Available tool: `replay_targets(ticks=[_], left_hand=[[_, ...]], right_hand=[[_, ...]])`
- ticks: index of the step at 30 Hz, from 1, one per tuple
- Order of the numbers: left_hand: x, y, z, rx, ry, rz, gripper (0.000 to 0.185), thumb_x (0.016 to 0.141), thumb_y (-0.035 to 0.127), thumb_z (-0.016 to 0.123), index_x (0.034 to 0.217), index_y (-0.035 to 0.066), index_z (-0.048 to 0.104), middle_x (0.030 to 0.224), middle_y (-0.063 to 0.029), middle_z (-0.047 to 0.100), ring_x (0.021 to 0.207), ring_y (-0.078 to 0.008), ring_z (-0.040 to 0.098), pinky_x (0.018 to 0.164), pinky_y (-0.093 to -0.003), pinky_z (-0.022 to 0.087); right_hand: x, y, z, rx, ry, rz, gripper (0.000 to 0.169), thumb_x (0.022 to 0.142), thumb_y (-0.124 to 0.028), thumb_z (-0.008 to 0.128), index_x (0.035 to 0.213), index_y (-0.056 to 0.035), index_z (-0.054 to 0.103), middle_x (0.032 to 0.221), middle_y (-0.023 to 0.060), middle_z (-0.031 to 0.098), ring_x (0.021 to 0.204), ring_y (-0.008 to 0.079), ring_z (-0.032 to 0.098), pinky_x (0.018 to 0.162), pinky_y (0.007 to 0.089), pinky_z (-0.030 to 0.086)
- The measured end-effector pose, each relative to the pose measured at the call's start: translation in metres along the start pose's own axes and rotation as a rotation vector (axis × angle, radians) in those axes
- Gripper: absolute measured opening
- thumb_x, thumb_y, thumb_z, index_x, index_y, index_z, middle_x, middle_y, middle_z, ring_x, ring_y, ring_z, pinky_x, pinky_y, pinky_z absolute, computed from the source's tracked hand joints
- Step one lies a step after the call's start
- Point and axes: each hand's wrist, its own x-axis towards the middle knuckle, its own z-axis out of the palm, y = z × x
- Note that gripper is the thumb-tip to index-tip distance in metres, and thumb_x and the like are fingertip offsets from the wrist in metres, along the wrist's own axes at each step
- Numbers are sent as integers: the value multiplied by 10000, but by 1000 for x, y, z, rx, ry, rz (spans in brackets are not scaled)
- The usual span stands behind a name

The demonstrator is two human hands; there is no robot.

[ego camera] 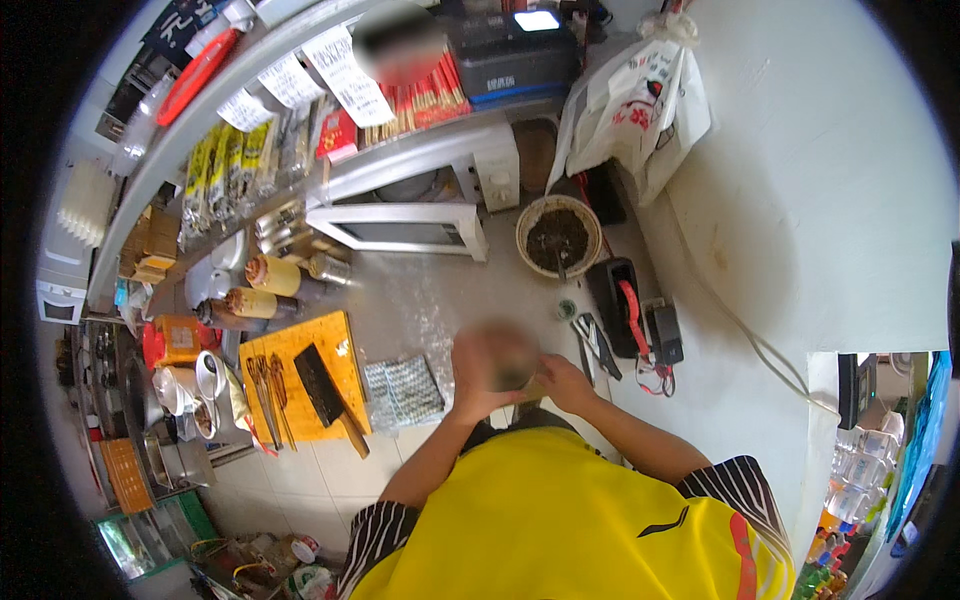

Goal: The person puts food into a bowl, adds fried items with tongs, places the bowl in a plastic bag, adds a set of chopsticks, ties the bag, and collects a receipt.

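Observation:
Near the counter's front edge, my left hand (pixel 471 386) curls around a blurred round brownish object (pixel 506 352). Its kind cannot be made out. My right hand (pixel 568 385) meets the same object from the other side, fingers bent at its lower edge. Left of my hands, a folded checkered cloth (pixel 405 390) lies on the grey counter (pixel 405 307). A cleaver (pixel 319 384) with a wooden handle rests on a yellow cutting board (pixel 281 337), beside metal tongs (pixel 259 390). To the right lie scissors (pixel 596 345) with dark handles.
A microwave oven (pixel 499 180) stands at the back, its door (pixel 401 225) swung out over the counter. Right of it sits a tub (pixel 525 259) of dark contents with a spoon. Squeeze bottles (pixel 274 275) stand left. A black device (pixel 611 300) with a red strap lies by the wall.

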Motion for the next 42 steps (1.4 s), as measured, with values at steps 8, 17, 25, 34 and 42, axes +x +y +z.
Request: replay_targets(ticks=[8,17,25,34,42], left_hand=[[10,14,-18,-122,25,73,823,408,185,918,1174,125,620,1219,-107,562,1145,-368,483,975,-476,367],[-65,-77,29,28,56,-111,1390,535,569,890,1506,-61,121,1529,-347,188,1424,-490,205,1163,-520,236],[-72,-106,47,-96,-70,-158,1386,537,432,939,1520,-48,87,1568,-298,157,1461,-424,182,1192,-481,186],[-78,-108,27,-33,-208,-217,1150,720,386,846,1515,-54,141,1549,-333,174,1452,-452,181,1192,-490,173],[-83,-88,-28,-169,-103,-267,729,842,222,756,1418,-15,378,1442,-228,418,1331,-365,426,1087,-446,373]], right_hand=[[-20,-4,15,-60,136,-73,546,882,-110,607,1403,-56,452,1235,227,582,1041,367,615,871,418,520],[-197,-83,-123,-128,872,133,331,844,2,686,1164,-76,648,1020,80,695,854,165,671,775,324,529],[-461,-156,-281,-998,1840,313,250,975,-209,620,1126,-22,688,1071,84,701,953,156,657,851,306,516],[-410,-174,-268,-777,1624,173,161,945,-94,633,1073,-14,689,964,65,693,872,120,637,809,266,498],[-160,-145,-205,-644,970,-214,192,830,-52,657,1021,-70,673,1057,103,661,948,320,644,830,404,530]])
